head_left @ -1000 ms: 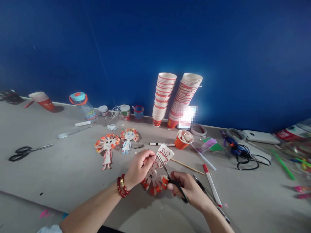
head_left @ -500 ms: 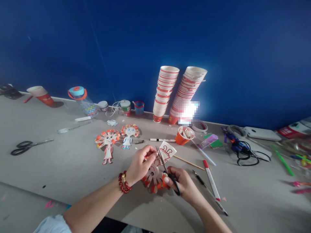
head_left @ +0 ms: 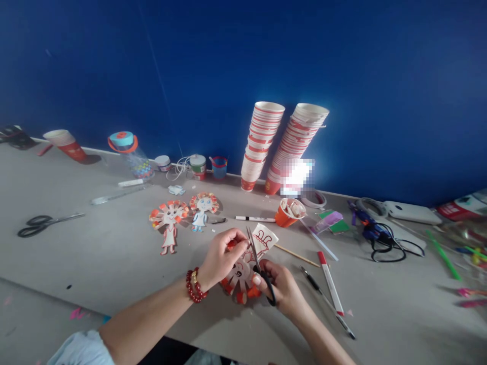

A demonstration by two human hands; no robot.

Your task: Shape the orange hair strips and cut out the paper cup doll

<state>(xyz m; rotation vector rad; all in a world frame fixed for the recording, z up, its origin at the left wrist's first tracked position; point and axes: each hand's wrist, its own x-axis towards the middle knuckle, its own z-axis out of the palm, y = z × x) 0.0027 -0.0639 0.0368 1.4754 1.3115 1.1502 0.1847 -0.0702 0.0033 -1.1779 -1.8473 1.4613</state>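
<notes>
My left hand (head_left: pixel 227 254) pinches the left edge of a white paper piece (head_left: pixel 263 240) with a red-outlined figure drawn on it. My right hand (head_left: pixel 280 282) is closed around the black handles of a pair of scissors (head_left: pixel 255 248), whose blades point up and lie at the paper, slightly apart. Below both hands rests a paper-cup flower face (head_left: pixel 239 274) with orange-tipped petals, partly covered by my fingers. Two finished-looking paper figures, one with a red-edged dress (head_left: pixel 169 235) and one with a blue-edged dress (head_left: pixel 200 219), lie to the left.
Behind stand two tall paper cup stacks (head_left: pixel 253 162) and an orange cup of scraps (head_left: pixel 289 213). A red marker (head_left: pixel 331 284), a pen (head_left: pixel 327 299) and a wooden stick (head_left: pixel 299 255) lie right. Further right is a blue glue gun (head_left: pixel 371 225); spare scissors (head_left: pixel 41 224) lie far left.
My right hand and the scissors have shifted slightly, with the handles a little closer to my left hand. The left hand keeps its pinch on the paper.
</notes>
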